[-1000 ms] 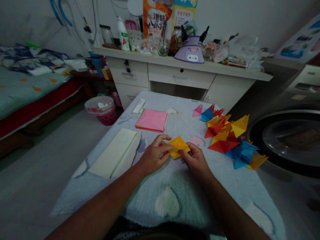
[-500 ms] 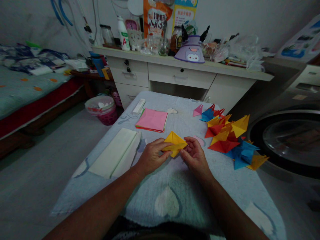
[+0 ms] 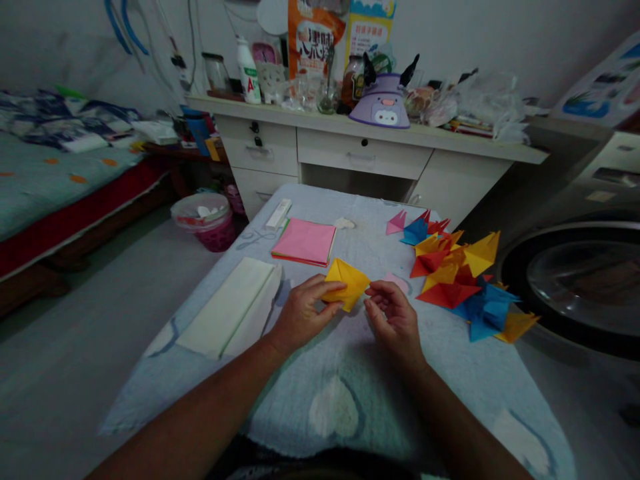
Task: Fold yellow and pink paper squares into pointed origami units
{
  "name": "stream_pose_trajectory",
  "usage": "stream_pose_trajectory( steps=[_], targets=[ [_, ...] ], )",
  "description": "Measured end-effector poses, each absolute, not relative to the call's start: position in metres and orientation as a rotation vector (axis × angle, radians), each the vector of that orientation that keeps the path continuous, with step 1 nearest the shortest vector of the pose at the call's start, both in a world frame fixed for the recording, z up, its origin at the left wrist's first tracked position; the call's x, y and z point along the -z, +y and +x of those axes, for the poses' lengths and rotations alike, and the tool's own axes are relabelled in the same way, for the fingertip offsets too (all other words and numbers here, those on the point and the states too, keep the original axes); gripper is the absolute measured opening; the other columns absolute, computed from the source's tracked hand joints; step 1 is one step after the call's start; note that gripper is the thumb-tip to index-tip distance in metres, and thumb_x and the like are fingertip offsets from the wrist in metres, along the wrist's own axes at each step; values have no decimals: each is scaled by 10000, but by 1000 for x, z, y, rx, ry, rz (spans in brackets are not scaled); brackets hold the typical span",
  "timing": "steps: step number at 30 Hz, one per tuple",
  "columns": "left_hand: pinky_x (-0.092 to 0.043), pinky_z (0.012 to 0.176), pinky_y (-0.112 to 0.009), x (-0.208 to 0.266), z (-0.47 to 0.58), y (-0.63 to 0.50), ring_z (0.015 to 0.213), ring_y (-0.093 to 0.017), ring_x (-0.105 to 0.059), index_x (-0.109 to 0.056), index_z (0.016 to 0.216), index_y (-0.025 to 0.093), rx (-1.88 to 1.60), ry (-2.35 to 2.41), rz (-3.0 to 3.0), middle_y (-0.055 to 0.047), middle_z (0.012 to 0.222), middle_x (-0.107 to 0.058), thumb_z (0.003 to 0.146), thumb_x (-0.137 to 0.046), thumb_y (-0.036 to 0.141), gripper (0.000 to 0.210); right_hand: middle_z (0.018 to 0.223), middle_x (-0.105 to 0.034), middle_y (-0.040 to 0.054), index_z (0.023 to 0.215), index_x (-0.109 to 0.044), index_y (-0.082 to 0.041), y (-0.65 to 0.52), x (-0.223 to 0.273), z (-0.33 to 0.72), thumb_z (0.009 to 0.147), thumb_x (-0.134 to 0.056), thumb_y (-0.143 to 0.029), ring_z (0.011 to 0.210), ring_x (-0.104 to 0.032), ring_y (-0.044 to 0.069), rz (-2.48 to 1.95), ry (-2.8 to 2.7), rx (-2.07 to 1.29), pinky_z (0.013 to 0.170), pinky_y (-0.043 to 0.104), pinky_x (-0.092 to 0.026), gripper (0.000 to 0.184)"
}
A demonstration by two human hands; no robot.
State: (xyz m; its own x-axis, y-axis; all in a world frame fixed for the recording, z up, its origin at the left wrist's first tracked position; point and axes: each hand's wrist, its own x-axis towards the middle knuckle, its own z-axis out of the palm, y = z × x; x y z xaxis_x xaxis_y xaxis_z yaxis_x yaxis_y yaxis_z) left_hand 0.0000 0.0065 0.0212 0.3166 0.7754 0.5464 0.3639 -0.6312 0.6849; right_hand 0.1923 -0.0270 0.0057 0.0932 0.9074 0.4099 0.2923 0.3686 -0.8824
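A yellow folded origami paper (image 3: 351,283) is pinched at its left side between the thumb and fingers of my left hand (image 3: 310,308). It is held a little above the cloth-covered table. My right hand (image 3: 393,315) is beside the paper's right corner, thumb and fingers apart, with nothing visible between them. Beyond the paper lies a stack of square coloured sheets (image 3: 306,240), pink on top. Several folded paper cranes (image 3: 453,283) in red, yellow, blue and pink are gathered on the table to the right.
A folded pale cloth or paper (image 3: 227,307) lies at the left of the table (image 3: 340,373), and a small white box (image 3: 279,213) near its far left. Behind stands a white desk (image 3: 360,150) crowded with items. A washing machine (image 3: 595,200) is at right, a pink bin (image 3: 213,230) at left.
My right fingers have let go of the paper's right corner and moved slightly away. The flap across the paper's middle now lies differently, showing a smoother face. My left hand keeps its pinch.
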Motion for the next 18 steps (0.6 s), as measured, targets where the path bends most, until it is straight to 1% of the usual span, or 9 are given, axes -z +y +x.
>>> stream_pose_trajectory(
  steps=[5, 9, 13, 18],
  targets=[
    [-560, 764, -287, -20, -1, 7, 863, -147, -650, -673, 1077, 212, -1271, 991, 2174, -26, 937, -678, 757, -627, 55, 359, 963, -589, 37, 1120, -569, -248, -28, -8, 192, 863, -577, -219, 744, -550, 134, -1150, -1548, -571, 657, 280, -467, 259],
    [-553, 773, -281, -16, -1, 8, 881, -150, -651, -671, 1090, 216, -1273, 991, 2179, -25, 949, -676, 751, -628, 47, 380, 927, -567, 29, 1124, -579, -244, -29, -9, 192, 865, -560, -195, 714, -537, 130, -1146, -1604, -520, 648, 281, -459, 264],
    [-546, 780, -272, -16, -1, 8, 880, -150, -655, -672, 1095, 216, -1270, 978, 2175, -23, 939, -671, 754, -622, 46, 384, 900, -557, 24, 1127, -583, -249, -29, -12, 192, 860, -545, -148, 720, -532, 133, -1120, -1669, -450, 648, 283, -455, 288],
    [-542, 794, -265, -18, -1, 7, 878, -147, -656, -675, 1092, 221, -1281, 946, 2167, -19, 945, -672, 735, -621, 25, 411, 957, -564, 36, 1119, -599, -271, -29, -14, 190, 815, -508, -62, 781, -552, 141, -1043, -1707, -430, 634, 267, -458, 380]
  ],
)
